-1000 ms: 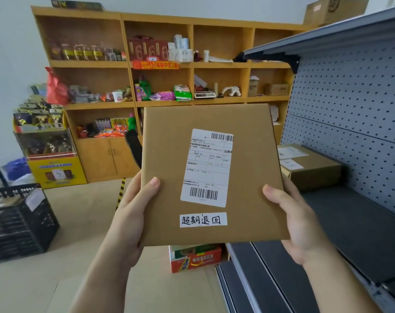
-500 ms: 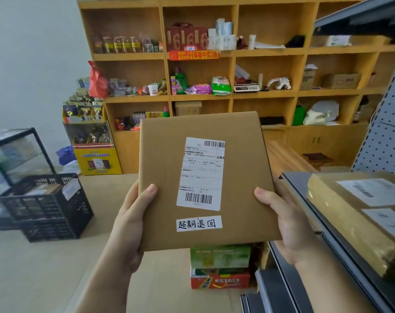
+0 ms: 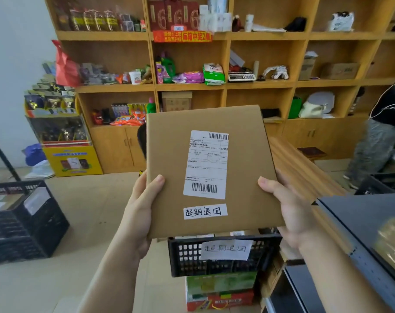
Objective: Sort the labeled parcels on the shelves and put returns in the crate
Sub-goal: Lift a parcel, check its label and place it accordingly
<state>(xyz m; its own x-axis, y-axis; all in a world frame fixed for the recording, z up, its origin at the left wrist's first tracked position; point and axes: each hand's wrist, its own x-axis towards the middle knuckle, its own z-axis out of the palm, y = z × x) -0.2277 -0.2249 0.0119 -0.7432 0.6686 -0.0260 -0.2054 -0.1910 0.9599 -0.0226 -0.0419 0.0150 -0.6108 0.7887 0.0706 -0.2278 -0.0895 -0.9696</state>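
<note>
I hold left grip (image 3: 144, 213) and right grip (image 3: 291, 213) clasped on parcel (image 3: 205, 172) side edges. Returns crate (image 3: 185, 256) sits just below it, midway between both.

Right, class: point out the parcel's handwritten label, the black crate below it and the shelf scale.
handwritten label (image 3: 205, 211): head view, middle of the white strip.
black crate (image 3: 185, 256): head view, front wall, left of its tag.
scale (image 3: 241, 77): head view, keypad.
</note>
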